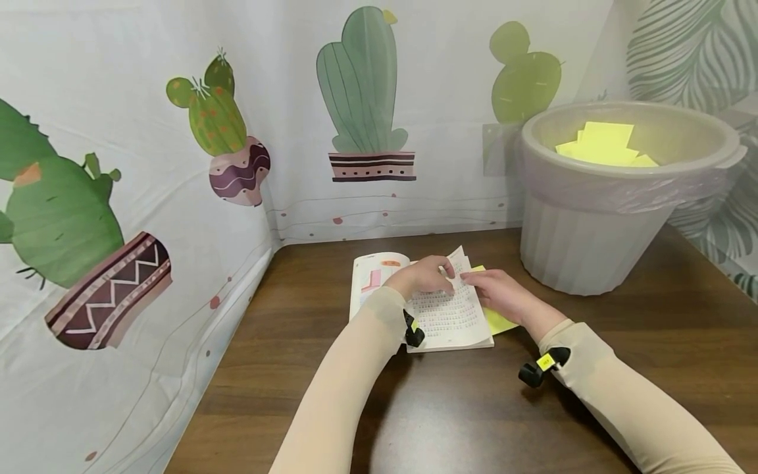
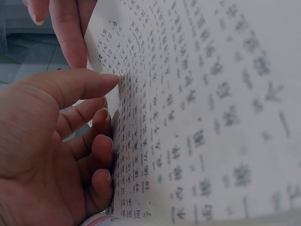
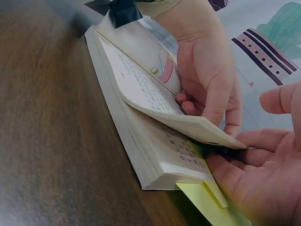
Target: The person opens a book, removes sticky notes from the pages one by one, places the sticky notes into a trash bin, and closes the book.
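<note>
An open book (image 1: pixel 447 316) lies on the table, its right-hand page (image 3: pixel 188 125) raised and bowed up. My left hand (image 1: pixel 423 275) reaches across the book, its loosely bent fingers and thumb touching the printed side of that page, as the left wrist view shows. From the right, my right hand (image 1: pixel 503 296) pinches the page's outer edge, with some fingertips hidden under the paper. Yellow paper (image 1: pixel 499 321) sticks out of the book's right side beneath my right hand; in the right wrist view, yellow slips (image 3: pixel 202 200) lie between the pages.
A lined grey bin (image 1: pixel 586 230) holding yellow paper squares (image 1: pixel 606 141) stands at the back right of the brown wooden table (image 1: pixel 296 368). White cloth printed with cacti (image 1: pixel 361 85) hangs behind and along the left side. A black camera mount sits on each wrist.
</note>
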`<move>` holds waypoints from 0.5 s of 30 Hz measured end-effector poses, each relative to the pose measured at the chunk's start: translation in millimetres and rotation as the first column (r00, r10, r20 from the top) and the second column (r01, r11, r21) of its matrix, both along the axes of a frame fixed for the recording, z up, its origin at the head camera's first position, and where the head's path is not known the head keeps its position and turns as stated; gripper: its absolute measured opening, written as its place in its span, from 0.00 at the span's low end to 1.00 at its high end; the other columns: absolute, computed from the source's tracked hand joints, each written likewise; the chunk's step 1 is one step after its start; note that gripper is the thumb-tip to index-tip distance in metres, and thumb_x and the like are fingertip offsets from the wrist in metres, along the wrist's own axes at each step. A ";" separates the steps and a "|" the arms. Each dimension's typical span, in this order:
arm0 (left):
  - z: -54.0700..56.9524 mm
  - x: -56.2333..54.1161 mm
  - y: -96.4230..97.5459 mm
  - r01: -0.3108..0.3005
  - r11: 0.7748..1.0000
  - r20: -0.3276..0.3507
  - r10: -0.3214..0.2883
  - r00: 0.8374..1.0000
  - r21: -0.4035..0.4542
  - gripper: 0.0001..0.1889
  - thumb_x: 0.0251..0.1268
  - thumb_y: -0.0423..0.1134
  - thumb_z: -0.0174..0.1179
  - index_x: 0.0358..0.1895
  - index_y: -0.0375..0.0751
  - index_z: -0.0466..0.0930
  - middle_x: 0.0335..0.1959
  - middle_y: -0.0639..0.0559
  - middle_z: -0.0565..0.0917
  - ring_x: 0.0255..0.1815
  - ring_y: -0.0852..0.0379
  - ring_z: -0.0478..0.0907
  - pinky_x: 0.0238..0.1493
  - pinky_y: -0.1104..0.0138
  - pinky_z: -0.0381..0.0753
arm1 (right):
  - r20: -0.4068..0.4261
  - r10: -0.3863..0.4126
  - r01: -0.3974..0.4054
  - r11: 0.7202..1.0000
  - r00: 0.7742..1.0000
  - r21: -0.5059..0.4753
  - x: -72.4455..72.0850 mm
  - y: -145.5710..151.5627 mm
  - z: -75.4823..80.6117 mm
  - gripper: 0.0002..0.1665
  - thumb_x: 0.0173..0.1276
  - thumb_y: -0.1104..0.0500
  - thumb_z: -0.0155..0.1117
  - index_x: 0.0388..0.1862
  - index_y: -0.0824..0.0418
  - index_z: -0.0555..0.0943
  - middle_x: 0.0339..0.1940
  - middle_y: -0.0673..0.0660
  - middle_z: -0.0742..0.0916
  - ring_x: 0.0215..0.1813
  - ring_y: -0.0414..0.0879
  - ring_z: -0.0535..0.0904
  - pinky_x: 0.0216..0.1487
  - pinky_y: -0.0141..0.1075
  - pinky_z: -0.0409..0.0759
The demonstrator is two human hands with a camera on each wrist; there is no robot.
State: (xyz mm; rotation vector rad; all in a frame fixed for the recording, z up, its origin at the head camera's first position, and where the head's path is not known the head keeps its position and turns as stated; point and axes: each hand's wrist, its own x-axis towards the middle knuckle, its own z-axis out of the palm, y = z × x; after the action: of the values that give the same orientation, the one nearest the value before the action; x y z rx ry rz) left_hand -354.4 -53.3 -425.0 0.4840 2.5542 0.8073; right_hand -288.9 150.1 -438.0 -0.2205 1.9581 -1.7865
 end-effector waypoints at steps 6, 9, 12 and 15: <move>1.1 4.5 -3.2 -0.004 0.998 -0.014 0.005 1.000 0.058 0.19 0.60 0.45 0.73 0.54 0.53 0.80 0.51 0.53 0.82 0.50 0.53 0.78 0.56 0.58 0.76 | 0.001 -0.006 0.006 1.000 1.000 -0.027 -0.8 0.4 -1.6 0.34 0.85 0.54 0.44 0.80 0.73 0.56 0.82 0.69 0.63 0.82 0.61 0.61 0.80 0.54 0.62; 3.7 5.6 -6.0 -0.003 0.997 -0.022 0.004 1.000 0.076 0.21 0.61 0.47 0.72 0.57 0.53 0.79 0.50 0.52 0.82 0.50 0.54 0.79 0.54 0.59 0.77 | -0.005 -0.003 0.003 1.000 1.000 -0.022 -1.0 0.8 -1.9 0.35 0.85 0.53 0.44 0.81 0.73 0.55 0.82 0.69 0.63 0.82 0.61 0.61 0.79 0.55 0.63; 6.1 8.2 -9.5 0.006 0.996 -0.038 -0.002 0.999 0.092 0.24 0.63 0.49 0.72 0.60 0.54 0.77 0.50 0.51 0.82 0.51 0.53 0.80 0.52 0.59 0.79 | -0.005 0.001 -0.001 1.000 1.000 -0.015 -1.2 0.7 -1.5 0.35 0.86 0.53 0.44 0.81 0.72 0.55 0.83 0.68 0.62 0.83 0.61 0.60 0.80 0.55 0.62; 6.9 11.3 -13.2 0.013 0.994 -0.066 -0.006 0.998 0.105 0.26 0.63 0.50 0.72 0.63 0.54 0.76 0.56 0.49 0.82 0.56 0.51 0.80 0.57 0.57 0.80 | 0.006 -0.008 0.008 1.000 1.000 -0.013 -1.9 0.9 -1.4 0.36 0.85 0.52 0.44 0.81 0.72 0.55 0.84 0.68 0.61 0.83 0.60 0.59 0.80 0.54 0.62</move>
State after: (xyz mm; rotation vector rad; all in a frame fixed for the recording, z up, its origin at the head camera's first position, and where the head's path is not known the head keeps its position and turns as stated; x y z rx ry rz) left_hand -343.1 -66.4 -418.2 0.5643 2.5764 0.9406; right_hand -290.8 151.0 -439.4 -0.2117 1.9467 -1.8040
